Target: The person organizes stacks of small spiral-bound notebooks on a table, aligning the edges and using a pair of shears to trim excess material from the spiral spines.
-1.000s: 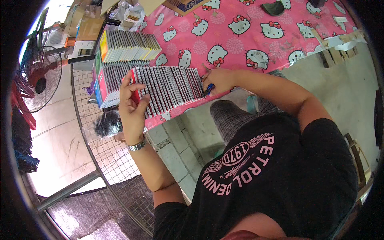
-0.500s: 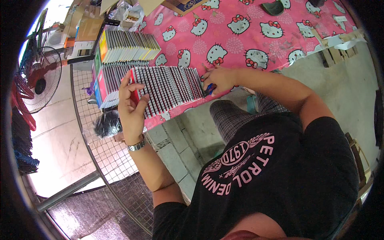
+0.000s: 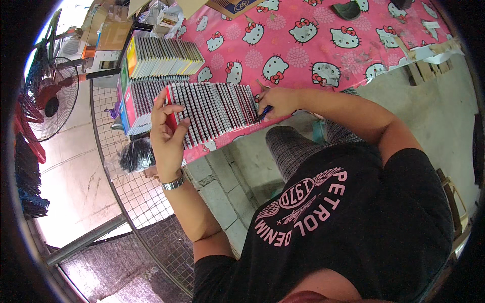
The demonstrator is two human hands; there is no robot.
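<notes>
A row of spiral-bound notebooks (image 3: 214, 111) stands on the table's near edge, its white and dark coils facing up and a red cover at its left end. My left hand (image 3: 167, 136), with a metal watch on the wrist, braces that end. Its thumb and bent index finger touch the top beside the red cover, and the fingers are spread apart. At the right end, my right hand (image 3: 280, 102) is closed round a small blue-handled tool (image 3: 265, 111). The tool's dark tip points at the near right corner of the row; its exact kind is hidden by the fingers.
More spiral notebooks (image 3: 164, 58) are stacked behind on the left. A pink cartoon-print cloth (image 3: 283, 50) covers the table. Beyond the left edge are a wire mesh rack (image 3: 108, 136), a fan (image 3: 50, 106) and cardboard boxes (image 3: 113, 35). A dark curved object (image 3: 346, 10) lies far right.
My right hand has turned slightly, and the blue tool's dark tip now shows at the row's near right corner. My left hand keeps its place against the notebooks.
</notes>
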